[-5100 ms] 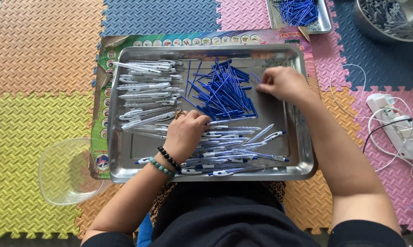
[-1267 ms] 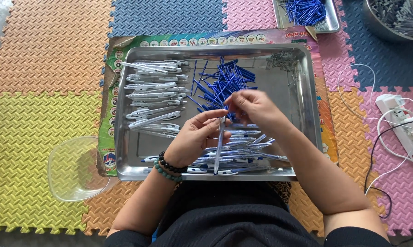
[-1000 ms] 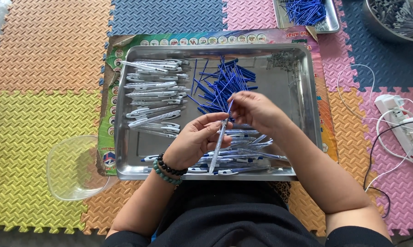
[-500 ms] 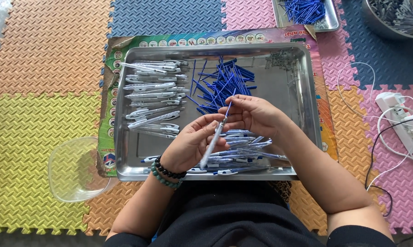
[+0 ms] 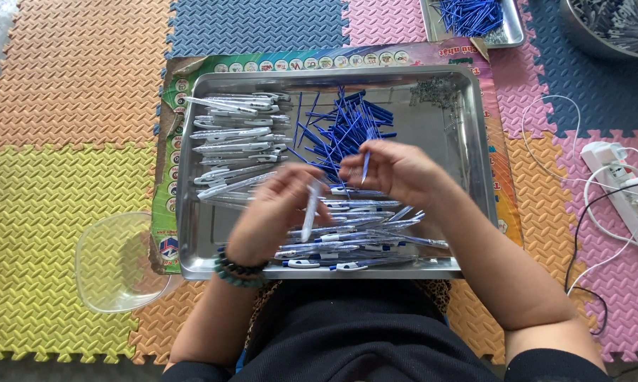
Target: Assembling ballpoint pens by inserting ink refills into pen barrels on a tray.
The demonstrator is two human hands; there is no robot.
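Note:
A metal tray [image 5: 474, 141] lies in front of me on the foam mats. My left hand [image 5: 273, 216] holds a clear pen barrel [image 5: 310, 212] upright over the tray's near half; the hand is blurred. My right hand [image 5: 397, 170] pinches a thin blue refill [image 5: 366, 165] just to the right of the barrel, and the two are apart. A loose heap of blue refills [image 5: 344, 127] fills the tray's middle. Empty clear barrels [image 5: 234, 134] lie in rows at the tray's left. Assembled pens [image 5: 354, 240] are piled along the near edge.
A clear plastic bowl [image 5: 117, 262] sits at the tray's near left corner. A smaller tray of blue refills [image 5: 474, 18] and a metal bowl [image 5: 609, 28] stand at the far right. A white power strip [image 5: 619, 180] with cables lies to the right.
My hands were together working on one pen barrel over the tray. They have now come apart: the left hand keeps the barrel, the right hand holds a blue refill.

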